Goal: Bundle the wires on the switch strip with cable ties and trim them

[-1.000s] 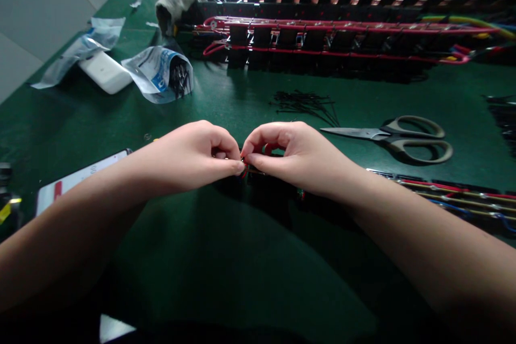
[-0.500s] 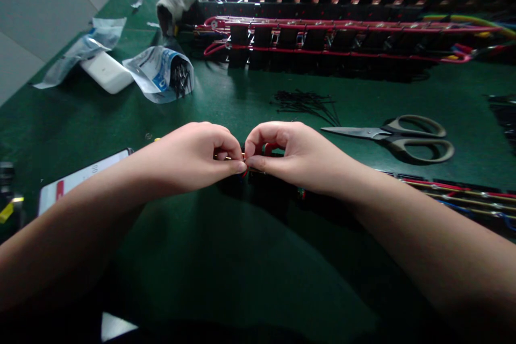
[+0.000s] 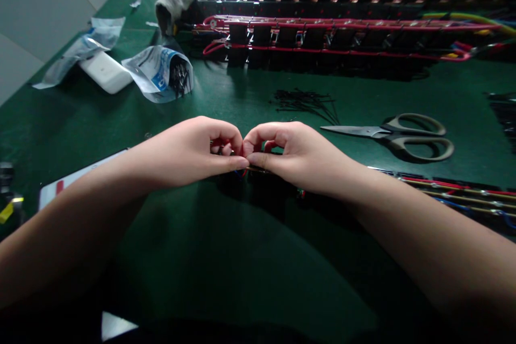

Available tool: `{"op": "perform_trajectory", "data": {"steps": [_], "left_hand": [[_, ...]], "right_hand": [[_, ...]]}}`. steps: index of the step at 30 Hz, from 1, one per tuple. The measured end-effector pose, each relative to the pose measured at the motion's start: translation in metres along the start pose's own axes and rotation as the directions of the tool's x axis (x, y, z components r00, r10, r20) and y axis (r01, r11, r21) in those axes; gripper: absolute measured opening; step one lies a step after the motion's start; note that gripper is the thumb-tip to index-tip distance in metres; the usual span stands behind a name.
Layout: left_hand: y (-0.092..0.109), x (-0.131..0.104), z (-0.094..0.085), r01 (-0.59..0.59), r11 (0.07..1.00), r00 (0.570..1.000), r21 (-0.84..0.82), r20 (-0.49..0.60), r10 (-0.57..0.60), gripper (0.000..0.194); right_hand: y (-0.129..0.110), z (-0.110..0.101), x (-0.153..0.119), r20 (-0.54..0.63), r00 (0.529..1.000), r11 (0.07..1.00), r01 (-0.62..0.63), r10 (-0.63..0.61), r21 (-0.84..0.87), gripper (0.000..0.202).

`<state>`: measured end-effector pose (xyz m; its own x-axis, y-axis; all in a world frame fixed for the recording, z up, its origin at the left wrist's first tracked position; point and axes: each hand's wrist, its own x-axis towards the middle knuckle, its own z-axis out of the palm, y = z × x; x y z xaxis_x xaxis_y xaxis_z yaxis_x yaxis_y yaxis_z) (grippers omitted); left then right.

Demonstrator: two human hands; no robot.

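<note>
My left hand (image 3: 201, 150) is closed in a pinch, its thumb and index fingertip meeting those of my right hand (image 3: 282, 150). The right hand pinches too, with its fingers curled. Whatever lies between the fingertips is hidden or too small to name. Both hands are at the left end of a long black wired assembly (image 3: 455, 193), which runs off to the right beneath my right forearm. Brass-coloured rods and red and blue wires show along it. A bit of red and blue wire (image 3: 242, 173) peeks out just below the fingertips.
Grey-handled scissors (image 3: 403, 134) lie right of a pile of black cable ties (image 3: 304, 102). An opened plastic bag (image 3: 155, 72) of dark ties, a white case (image 3: 105, 71) and a phone (image 3: 72, 177) are at left. Long assemblies with red cables (image 3: 322, 24) span the back.
My left hand has shifted slightly up and to the right, its thumb now closer against the right thumb. The right hand has barely moved.
</note>
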<state>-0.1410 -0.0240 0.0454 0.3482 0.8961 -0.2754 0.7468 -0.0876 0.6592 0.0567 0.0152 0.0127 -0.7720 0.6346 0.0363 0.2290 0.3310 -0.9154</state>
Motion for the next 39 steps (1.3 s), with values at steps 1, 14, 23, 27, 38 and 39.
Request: {"op": "perform_trajectory", "data": {"steps": [1,14,23,27,38,39], "left_hand": [[-0.001,0.0,0.0,-0.011,1.0,1.0,0.003,0.002,0.011,0.021],[-0.002,0.0,-0.003,-0.04,0.977,0.998,0.209,0.046,0.031,0.02],[-0.004,0.0,-0.003,-0.125,0.944,0.992,0.306,0.031,0.122,0.013],[-0.001,0.0,-0.004,-0.102,0.949,0.995,0.297,0.046,0.093,0.013],[0.0,-0.013,-0.013,-0.106,0.944,0.993,0.313,-0.017,0.117,0.017],[0.002,-0.016,-0.013,-0.108,0.934,0.992,0.34,-0.032,0.126,0.017]], "right_hand": [[0.0,0.0,0.0,0.002,1.0,1.0,0.001,-0.001,0.0,0.008],[0.002,0.003,-0.001,-0.043,0.998,0.999,0.041,-0.042,-0.01,0.01],[0.002,0.004,-0.001,-0.17,0.985,0.993,0.06,-0.041,0.107,0.008],[0.002,0.004,-0.002,-0.15,0.988,0.989,0.054,-0.034,0.136,0.007],[0.0,0.002,-0.003,-0.077,0.992,0.995,0.099,-0.097,0.028,0.01],[0.001,0.003,-0.003,-0.063,0.991,0.993,0.114,-0.115,-0.016,0.011]]}}
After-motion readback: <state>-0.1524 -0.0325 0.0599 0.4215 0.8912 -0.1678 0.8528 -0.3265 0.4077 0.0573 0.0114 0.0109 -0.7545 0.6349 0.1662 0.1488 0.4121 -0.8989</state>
